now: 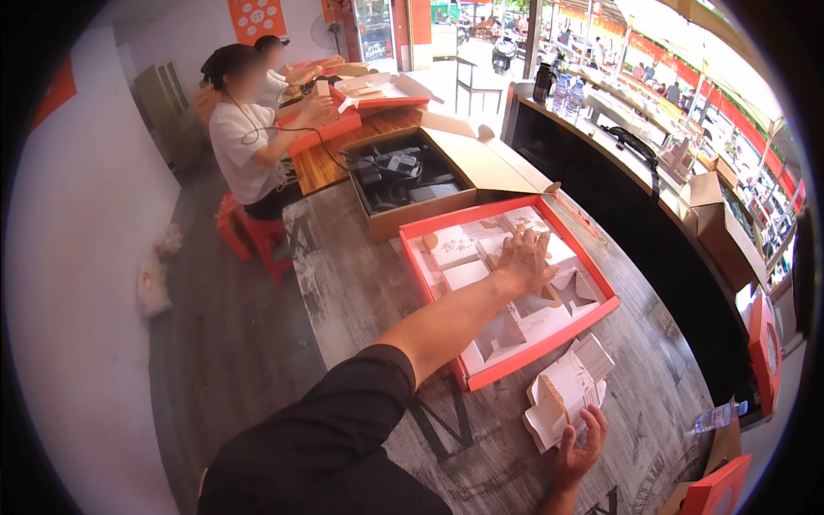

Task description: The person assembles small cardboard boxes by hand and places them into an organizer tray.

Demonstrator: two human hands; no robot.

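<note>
My left hand (525,260) reaches into a shallow red-rimmed box (541,348), its fingers spread over the white inner cartons. Some of these cartons are closed with faint printed patterns, such as the small white box (452,246) at the far left. Others stand as open compartments, like the one (499,335) near the front edge. My palm hides what lies directly under it. On the table right of the box lies a partly folded white carton (568,386) with loose flaps. Close to its near edge is my right hand (581,446), fingers curved and apart.
Beyond the red box, an open brown cardboard box (429,206) holds black devices and cables. Two people (245,137) sit at the far left by other red boxes. A plastic bottle (719,417) lies near the table's right edge, beside a dark counter (618,232).
</note>
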